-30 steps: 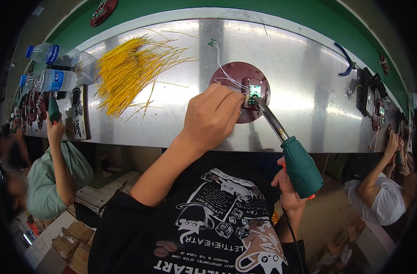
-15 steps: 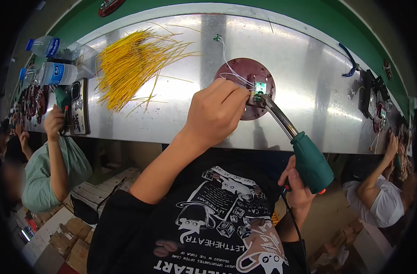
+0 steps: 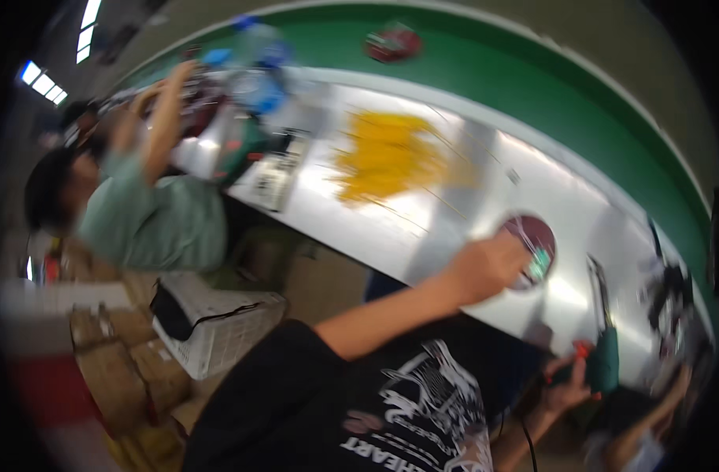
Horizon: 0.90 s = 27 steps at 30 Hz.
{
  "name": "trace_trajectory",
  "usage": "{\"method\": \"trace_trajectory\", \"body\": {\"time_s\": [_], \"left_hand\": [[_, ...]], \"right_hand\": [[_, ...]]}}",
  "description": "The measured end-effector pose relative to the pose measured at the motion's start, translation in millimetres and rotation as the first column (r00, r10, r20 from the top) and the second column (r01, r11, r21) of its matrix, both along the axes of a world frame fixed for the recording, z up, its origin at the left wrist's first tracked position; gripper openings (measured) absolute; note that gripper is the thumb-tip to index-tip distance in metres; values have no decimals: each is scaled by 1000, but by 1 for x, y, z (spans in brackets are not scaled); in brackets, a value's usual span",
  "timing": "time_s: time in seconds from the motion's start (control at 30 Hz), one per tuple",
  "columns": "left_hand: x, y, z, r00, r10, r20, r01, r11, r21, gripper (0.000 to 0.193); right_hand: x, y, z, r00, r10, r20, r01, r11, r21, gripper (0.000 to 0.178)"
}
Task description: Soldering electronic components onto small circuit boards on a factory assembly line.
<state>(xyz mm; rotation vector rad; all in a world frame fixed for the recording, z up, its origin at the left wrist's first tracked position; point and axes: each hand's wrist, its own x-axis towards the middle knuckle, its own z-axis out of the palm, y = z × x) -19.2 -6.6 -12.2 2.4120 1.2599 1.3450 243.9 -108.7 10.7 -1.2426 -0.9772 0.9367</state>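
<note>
Under my left hand (image 3: 485,271) sits a maroon disc (image 3: 532,240), fingers closed on it — right hand (image 3: 568,385) grips a green-handled tool (image 3: 603,354), shaft pointing away.

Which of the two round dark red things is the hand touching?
The dark red round disc lying on the shiny metal table, under the left hand. The other red round thing sits far away on the green wall.
</note>
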Motion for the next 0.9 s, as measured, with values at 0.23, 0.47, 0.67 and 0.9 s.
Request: {"method": "trace_trajectory", "body": {"time_s": [0.23,0.47,0.67,0.9], "left_hand": [[1,-11,5,991,114,-63,-109,991,80,13],[2,-15,-5,988,102,-116,-96,994,56,18],[0,-20,-3,984,162,-74,-152,980,129,16],[8,-19,-3,981,148,-125,-131,982,134,14]], "right_hand": [[23,48,-26,985,-42,-170,47,999,26,42],[16,60,-12,948,-135,-288,142,990,6,42],[-6,56,-2,951,-208,-231,223,974,43,34],[-2,51,-3,959,-222,-175,244,963,116,35]]}}
